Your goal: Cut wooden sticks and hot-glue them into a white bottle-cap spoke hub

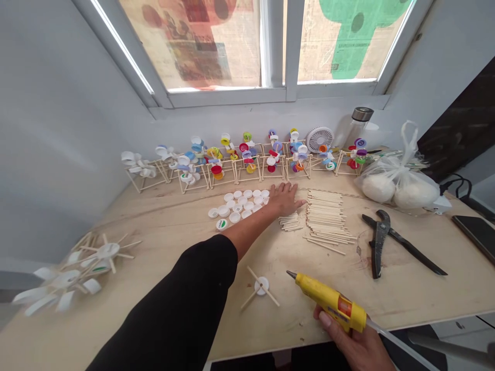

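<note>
My left hand [284, 198] reaches far across the wooden table [174, 221], fingers stretched flat over a small pile of short wooden sticks [291, 221], next to a cluster of white bottle caps [240, 203]. My right hand [358, 345] grips a yellow glue gun [332, 304] near the front edge, its nozzle pointing left toward a white cap with crossed sticks [261, 287]. A larger stack of long sticks [325, 216] lies just right of my left hand.
A row of stick frames with coloured cap wheels [247, 159] lines the back wall, beside a small white fan [319, 138] and a bottle [358, 123]. Black pliers [381, 242], a plastic bag [398, 183] and a phone [477, 232] lie right. White cap wheels [73, 278] sit left.
</note>
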A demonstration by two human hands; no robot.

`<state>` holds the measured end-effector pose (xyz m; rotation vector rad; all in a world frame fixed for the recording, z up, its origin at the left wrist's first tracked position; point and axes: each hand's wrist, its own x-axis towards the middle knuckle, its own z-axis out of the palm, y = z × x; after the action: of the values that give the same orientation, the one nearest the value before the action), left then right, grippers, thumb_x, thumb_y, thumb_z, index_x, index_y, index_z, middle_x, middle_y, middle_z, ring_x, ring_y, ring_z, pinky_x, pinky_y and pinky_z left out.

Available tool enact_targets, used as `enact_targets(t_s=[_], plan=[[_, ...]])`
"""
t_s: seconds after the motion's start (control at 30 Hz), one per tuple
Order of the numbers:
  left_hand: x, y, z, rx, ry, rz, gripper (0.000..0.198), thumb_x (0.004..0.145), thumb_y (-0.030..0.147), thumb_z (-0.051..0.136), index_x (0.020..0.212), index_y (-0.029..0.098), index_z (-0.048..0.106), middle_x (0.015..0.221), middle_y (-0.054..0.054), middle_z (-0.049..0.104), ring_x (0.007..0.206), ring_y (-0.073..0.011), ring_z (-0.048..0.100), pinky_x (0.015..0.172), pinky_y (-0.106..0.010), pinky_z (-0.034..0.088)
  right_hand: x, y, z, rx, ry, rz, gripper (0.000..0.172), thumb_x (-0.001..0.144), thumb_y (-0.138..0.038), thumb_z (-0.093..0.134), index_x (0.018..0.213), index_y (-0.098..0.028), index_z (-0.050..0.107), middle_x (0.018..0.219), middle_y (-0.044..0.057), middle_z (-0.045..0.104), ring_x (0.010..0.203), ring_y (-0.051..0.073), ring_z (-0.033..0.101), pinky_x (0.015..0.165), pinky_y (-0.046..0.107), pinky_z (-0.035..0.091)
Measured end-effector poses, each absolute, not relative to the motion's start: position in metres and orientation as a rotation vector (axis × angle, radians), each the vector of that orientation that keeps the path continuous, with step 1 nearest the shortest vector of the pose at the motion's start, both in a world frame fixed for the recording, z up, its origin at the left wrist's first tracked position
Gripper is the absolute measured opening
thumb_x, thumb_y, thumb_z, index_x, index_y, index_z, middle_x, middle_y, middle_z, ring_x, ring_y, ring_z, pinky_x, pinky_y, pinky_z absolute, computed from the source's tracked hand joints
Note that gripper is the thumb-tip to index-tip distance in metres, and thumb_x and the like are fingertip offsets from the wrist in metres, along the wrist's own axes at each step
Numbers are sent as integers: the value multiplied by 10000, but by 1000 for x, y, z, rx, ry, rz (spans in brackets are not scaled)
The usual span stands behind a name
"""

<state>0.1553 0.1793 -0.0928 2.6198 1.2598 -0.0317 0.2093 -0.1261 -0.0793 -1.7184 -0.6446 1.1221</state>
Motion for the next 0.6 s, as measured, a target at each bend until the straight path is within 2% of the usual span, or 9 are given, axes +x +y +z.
enact_targets(t_s=[0.2, 0.37, 0.43, 0.5, 0.6], plan=[[152, 171, -89, 2608, 1255, 1, 719, 840, 654, 170, 1425, 238, 216, 1496, -106, 273, 1384, -291, 183, 1089, -540, 144, 209, -126, -73, -1700, -689, 1109, 463, 684, -550, 667, 927, -156, 684, 919, 77, 709, 923, 257, 643, 802, 292, 521], [145, 171, -69, 2630, 1239, 97, 574, 880, 535, 292, 1378, 249, 312, 1472, -110, 314, 1363, -292, 222, 1048, -538, 195, 219, -125, -67, -1731, -832, 1133, 423, 725, -548, 633, 858, -151, 694, 888, 81, 708, 898, 246, 647, 813, 296, 518], [140, 167, -58, 2662, 1211, 151, 460, 882, 435, 364, 1288, 234, 444, 1398, -109, 423, 1328, -280, 281, 1034, -494, 219, 223, -124, -67, -1739, -855, 1125, 428, 726, -551, 630, 865, -153, 698, 906, 87, 709, 906, 255, 647, 828, 318, 518], [134, 157, -49, 2694, 1172, 181, 332, 872, 329, 395, 1119, 206, 581, 1246, -114, 560, 1242, -272, 389, 996, -456, 250, 225, -123, -68, -1745, -841, 1086, 434, 724, -555, 629, 874, -155, 702, 913, 94, 711, 906, 264, 648, 842, 342, 517], [128, 134, -42, 2728, 1067, 146, 230, 833, 249, 435, 864, 190, 655, 965, -96, 678, 1020, -248, 542, 908, -423, 291, 225, -123, -70, -1743, -835, 1059, 420, 722, -543, 634, 881, -162, 708, 917, 98, 714, 925, 273, 645, 861, 360, 511]])
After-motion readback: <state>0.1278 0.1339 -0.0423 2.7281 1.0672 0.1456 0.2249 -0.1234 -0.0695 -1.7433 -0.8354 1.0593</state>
